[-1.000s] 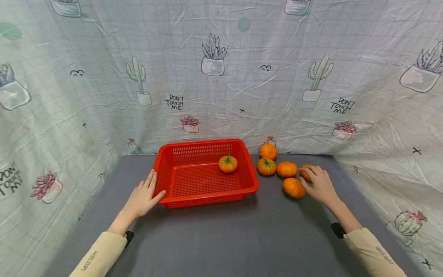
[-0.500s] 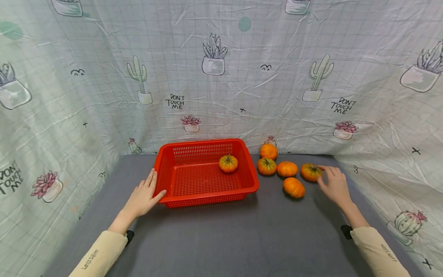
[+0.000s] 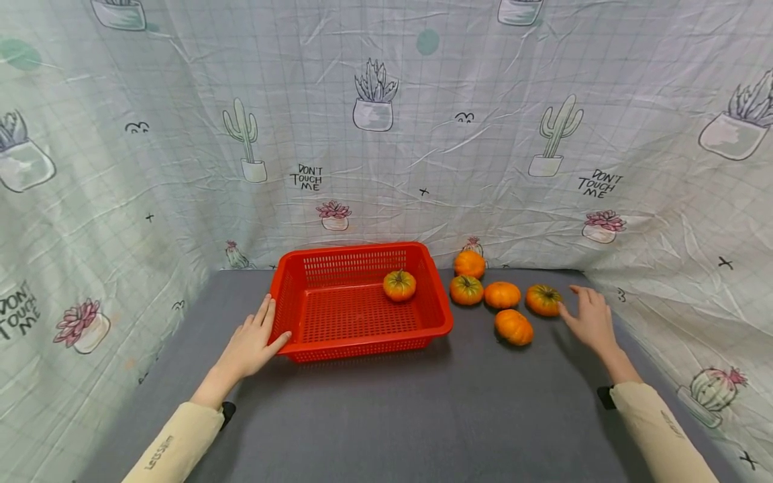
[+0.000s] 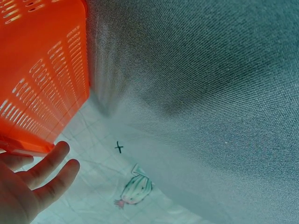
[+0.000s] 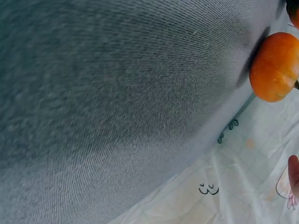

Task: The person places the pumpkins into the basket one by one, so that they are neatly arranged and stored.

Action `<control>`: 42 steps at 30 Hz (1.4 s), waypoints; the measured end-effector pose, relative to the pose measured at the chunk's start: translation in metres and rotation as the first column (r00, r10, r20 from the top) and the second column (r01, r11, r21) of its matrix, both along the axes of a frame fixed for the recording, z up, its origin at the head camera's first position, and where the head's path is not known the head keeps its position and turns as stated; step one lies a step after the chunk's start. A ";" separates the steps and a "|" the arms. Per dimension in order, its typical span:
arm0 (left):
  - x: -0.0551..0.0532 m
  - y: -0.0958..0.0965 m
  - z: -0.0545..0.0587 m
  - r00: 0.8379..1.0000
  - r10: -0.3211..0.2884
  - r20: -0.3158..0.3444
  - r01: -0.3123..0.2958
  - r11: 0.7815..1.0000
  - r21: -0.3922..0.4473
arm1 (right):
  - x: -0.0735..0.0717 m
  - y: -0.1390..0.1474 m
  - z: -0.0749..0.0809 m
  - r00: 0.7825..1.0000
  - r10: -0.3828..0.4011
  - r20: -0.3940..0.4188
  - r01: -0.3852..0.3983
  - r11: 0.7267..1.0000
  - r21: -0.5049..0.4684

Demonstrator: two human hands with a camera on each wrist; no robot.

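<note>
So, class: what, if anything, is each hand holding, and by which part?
The right hand holds nothing. The left hand touches the basket at its left rim, near the front corner, fingers extended; whether it grips there cannot be told.

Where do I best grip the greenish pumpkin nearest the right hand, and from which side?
Probably around the middle of its rounded flanks, coming from the right: the greenish pumpkin is squat with its green crown upward, its right flank faces the right hand, and an orange pumpkin sits close on its left.
</note>
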State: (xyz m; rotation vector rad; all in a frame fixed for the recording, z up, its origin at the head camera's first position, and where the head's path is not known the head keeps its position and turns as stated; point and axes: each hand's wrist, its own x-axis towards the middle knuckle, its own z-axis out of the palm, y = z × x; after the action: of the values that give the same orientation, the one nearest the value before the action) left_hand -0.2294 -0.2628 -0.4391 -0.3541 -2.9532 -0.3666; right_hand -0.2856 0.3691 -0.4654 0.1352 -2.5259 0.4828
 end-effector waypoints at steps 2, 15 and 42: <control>0.001 0.000 -0.001 1.000 0.000 -0.001 0.000 1.000 -0.002 | -0.003 0.000 -0.001 0.997 -0.011 0.076 0.011 1.000 0.005; 0.003 0.003 -0.005 1.000 0.003 -0.005 -0.003 1.000 0.000 | -0.019 0.012 -0.011 0.962 -0.039 0.271 0.047 0.999 -0.023; 0.002 0.001 0.001 1.000 0.023 0.009 -0.023 1.000 0.008 | -0.052 0.005 -0.017 0.875 -0.026 0.483 0.013 0.999 0.030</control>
State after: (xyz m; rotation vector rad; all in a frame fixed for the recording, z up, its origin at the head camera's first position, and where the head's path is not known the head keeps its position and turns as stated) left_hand -0.2277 -0.2617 -0.4383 -0.3182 -2.9610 -0.3782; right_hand -0.3372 0.3742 -0.4824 -0.0065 -3.0226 0.5283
